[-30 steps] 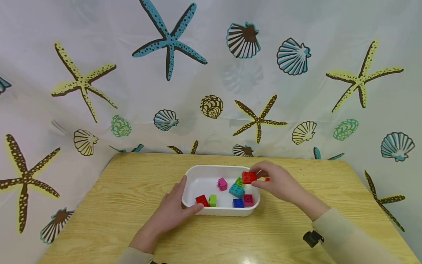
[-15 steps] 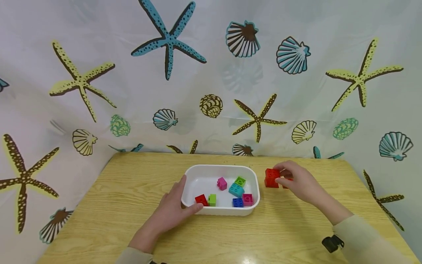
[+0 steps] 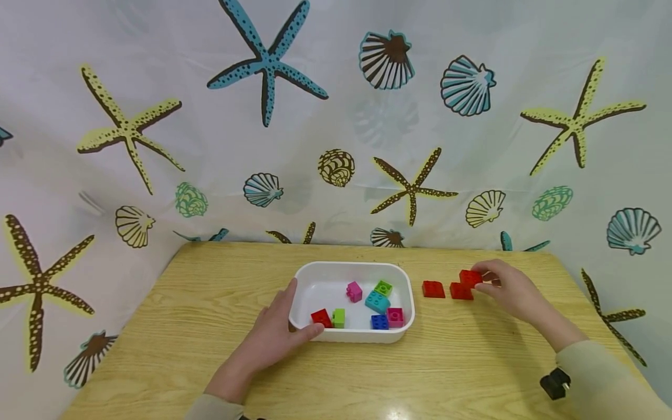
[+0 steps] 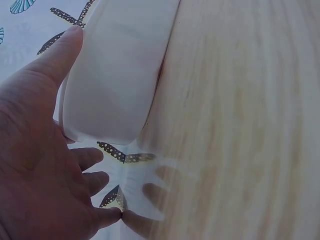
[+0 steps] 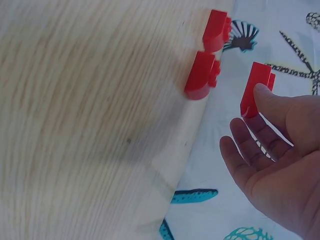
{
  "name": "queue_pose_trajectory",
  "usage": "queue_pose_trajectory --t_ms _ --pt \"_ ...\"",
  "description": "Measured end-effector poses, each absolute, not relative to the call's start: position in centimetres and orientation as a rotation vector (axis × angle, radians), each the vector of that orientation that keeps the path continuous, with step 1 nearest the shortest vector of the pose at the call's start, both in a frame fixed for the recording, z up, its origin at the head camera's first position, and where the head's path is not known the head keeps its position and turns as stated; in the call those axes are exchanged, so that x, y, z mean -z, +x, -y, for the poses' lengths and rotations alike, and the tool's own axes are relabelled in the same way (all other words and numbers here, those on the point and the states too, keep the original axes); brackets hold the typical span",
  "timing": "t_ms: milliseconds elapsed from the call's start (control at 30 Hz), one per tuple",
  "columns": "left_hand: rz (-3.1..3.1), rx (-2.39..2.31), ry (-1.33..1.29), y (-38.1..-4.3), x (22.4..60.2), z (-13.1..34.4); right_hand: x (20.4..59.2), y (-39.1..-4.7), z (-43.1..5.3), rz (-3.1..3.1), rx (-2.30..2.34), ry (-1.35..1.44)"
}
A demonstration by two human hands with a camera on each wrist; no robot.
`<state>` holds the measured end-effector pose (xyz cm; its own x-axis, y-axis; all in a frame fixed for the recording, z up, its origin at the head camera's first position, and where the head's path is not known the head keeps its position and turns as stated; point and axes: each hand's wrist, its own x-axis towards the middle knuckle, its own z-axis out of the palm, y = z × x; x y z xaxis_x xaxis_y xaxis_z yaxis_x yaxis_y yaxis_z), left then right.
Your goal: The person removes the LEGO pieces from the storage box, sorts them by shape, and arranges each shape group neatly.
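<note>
Between its thumb and fingertips, my right hand (image 3: 511, 289) pinches a red toy building brick (image 3: 470, 278), in the right wrist view held up with its studs facing away. Just left of it, two more red bricks stand on the table: one brick (image 3: 461, 291) close by and another brick (image 3: 433, 289) nearer the tray. My left hand (image 3: 270, 326) holds the left end of the white tray (image 3: 352, 336), thumb over the near rim and index finger along the side wall. In the left wrist view the other fingers hang below the tray's corner, off it.
Inside the tray lie a red brick (image 3: 321, 318), a lime brick (image 3: 338, 318), a magenta brick (image 3: 354, 293), a teal brick (image 3: 377, 301), a green brick (image 3: 383, 287), a blue brick (image 3: 380, 322) and a pink brick (image 3: 395, 317). A patterned cloth (image 3: 336, 128) hangs behind the wooden table (image 3: 367, 379).
My right hand has carried the red brick from over the tray's right end rightward, past the two red bricks standing on the table. The left hand and tray have stayed put.
</note>
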<state>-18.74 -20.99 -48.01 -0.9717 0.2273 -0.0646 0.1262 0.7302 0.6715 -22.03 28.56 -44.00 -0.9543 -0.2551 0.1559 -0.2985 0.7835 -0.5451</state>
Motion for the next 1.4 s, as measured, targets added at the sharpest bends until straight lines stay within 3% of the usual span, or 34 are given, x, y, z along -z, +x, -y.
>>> queue_pose_trajectory --t_ms 600,1400 --pt "-2.796 -1.059 0.298 -18.9 48.3 20.9 46.0 -23.3 -33.3 3.03 -0.781 0.389" --pt "-2.8 -1.035 0.275 -18.8 48.4 21.0 47.4 -23.6 -34.6 3.064 -0.804 0.369"
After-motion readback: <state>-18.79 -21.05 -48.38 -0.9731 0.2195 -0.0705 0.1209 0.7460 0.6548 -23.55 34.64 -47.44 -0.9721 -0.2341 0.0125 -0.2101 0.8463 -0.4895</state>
